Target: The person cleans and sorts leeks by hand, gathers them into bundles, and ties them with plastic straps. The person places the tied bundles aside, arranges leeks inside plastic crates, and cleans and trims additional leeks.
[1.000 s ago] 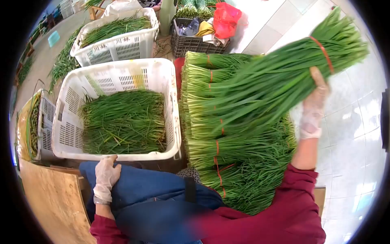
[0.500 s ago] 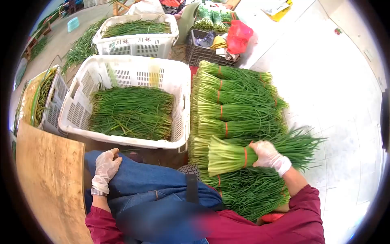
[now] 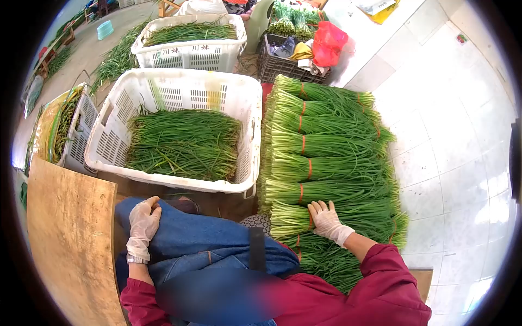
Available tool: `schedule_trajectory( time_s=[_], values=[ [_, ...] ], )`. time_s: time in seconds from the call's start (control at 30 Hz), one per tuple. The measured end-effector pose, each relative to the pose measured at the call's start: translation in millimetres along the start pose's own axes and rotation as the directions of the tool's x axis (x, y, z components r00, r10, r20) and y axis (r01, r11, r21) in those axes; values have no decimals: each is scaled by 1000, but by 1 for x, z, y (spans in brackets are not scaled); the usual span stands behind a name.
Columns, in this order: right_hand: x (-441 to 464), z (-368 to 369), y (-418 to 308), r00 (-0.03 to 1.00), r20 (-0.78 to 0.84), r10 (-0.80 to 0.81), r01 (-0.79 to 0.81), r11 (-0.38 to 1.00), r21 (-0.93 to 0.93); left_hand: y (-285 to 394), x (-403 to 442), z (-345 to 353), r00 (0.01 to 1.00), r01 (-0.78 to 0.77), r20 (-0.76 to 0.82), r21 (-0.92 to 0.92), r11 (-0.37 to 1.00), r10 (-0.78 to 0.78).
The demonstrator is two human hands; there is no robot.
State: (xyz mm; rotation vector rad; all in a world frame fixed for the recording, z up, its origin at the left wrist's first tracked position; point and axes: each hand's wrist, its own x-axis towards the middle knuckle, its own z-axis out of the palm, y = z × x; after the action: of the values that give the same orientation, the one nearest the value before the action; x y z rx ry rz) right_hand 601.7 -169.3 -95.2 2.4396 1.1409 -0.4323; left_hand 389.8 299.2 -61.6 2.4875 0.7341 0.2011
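Note:
My right hand, in a thin clear glove, lies with spread fingers on a bundle of garlic chives near its orange band. That bundle lies on the near end of a stack of banded chive bundles, pale stem ends to the left and green leaves to the right. On my denim-covered knee rests my left hand, gloved too, its fingers loosely bent over the cloth and holding nothing. Ahead of my knees stands a white plastic crate with loose chives inside.
A wooden board is at my left. Behind the near crate stands another white crate of chives. A black crate with cloths and a red bag sits beyond the stack. White tiled floor lies right.
My right hand has set the gripped chive bundle down on the stack and let go, its fingers now spread on top. My left hand stays on my knee. The view has shifted slightly.

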Motion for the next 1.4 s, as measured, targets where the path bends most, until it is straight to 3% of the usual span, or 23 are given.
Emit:
schedule_trajectory(
  time_s=[0.07, 0.2, 0.33, 0.4, 0.47, 0.57, 0.67, 0.7, 0.73, 0.8, 0.83, 0.87, 0.9, 0.93, 0.97, 1.0, 1.07, 1.17, 1.27, 1.4],
  values=[
    [8, -14, -21, 999, 29, -25, 24, 999, 37, 1, -1, 0, 1000, -7, -10, 3, 1000, 7],
    [21, 19, -28, 996, -50, -78, 82, 994, 78, -1, 1, 1, 1000, 2, -13, -2, 1000, -2],
    [25, 50, -28, 984, -156, -88, 102, 991, 86, -6, 3, 9, 990, -84, -114, 10, 996, 84],
    [25, 51, -27, 983, -159, -90, 110, 987, 120, 3, -8, 5, 955, -115, -276, -19, 993, 106],
    [26, 28, -27, 986, -111, -126, 141, 979, 145, 17, -30, -5, 885, -170, -430, 62, 983, 180],
    [35, 33, -24, 991, 31, -133, 129, 987, 97, 31, -86, -43, 900, -154, -423, -81, 985, 106],
    [83, -9, -12, 926, 316, -207, 202, 978, 49, 32, -152, -82, 879, 1, -467, -207, 978, -99],
    [108, -32, -13, 938, 270, -218, 189, 973, 129, 27, -173, -89, 866, 94, -459, -247, 965, -202],
    [129, -71, -29, 948, 169, -269, 260, 963, 73, 23, -196, -102, 829, 190, -464, -290, 938, -311],
    [181, -128, -61, 953, -44, -300, 286, 838, 464, 16, -242, -118, 709, 355, -506, -347, 868, -491],
    [223, -138, -64, 876, -291, -385, 477, 786, 394, 11, -264, -123, 630, 425, -542, -359, 831, -556],
    [232, -181, -102, 878, -297, -375, 478, 692, 541, 1, -285, -124, 506, 445, -668, -340, 828, -546],
    [233, -208, -140, 863, -343, -371, 491, 459, 740, -6, -308, -126, 376, 419, -704, -452, 788, -603],
    [217, -241, -183, 693, -558, -457, 720, 466, 513, -7, -332, -139, 249, 511, -751, -435, 741, -612],
    [193, -276, -226, 712, -487, -506, 691, 380, 615, -17, -356, -137, 123, 590, -779, -441, 677, -615],
    [159, -305, -269, 722, -410, -556, 635, 300, 711, -30, -383, -138, -36, 542, -763, -558, 629, -646],
    [120, -325, -328, 682, -319, -659, 562, 192, 805, -45, -418, -155, -181, 713, -830, -480, 512, -527],
    [77, -334, -384, 475, -292, -830, 665, 122, 737, -90, -462, -165, -311, 786, -869, -463, 411, -385],
    [50, -327, -413, 372, -206, -905, 589, 59, 806, -131, -486, -189, -276, 867, -926, -356, 348, -259],
    [35, -321, -431, 295, -171, -940, 591, 39, 805, -184, -487, -230, -214, 955, -947, -255, 154, -240]
  ],
)
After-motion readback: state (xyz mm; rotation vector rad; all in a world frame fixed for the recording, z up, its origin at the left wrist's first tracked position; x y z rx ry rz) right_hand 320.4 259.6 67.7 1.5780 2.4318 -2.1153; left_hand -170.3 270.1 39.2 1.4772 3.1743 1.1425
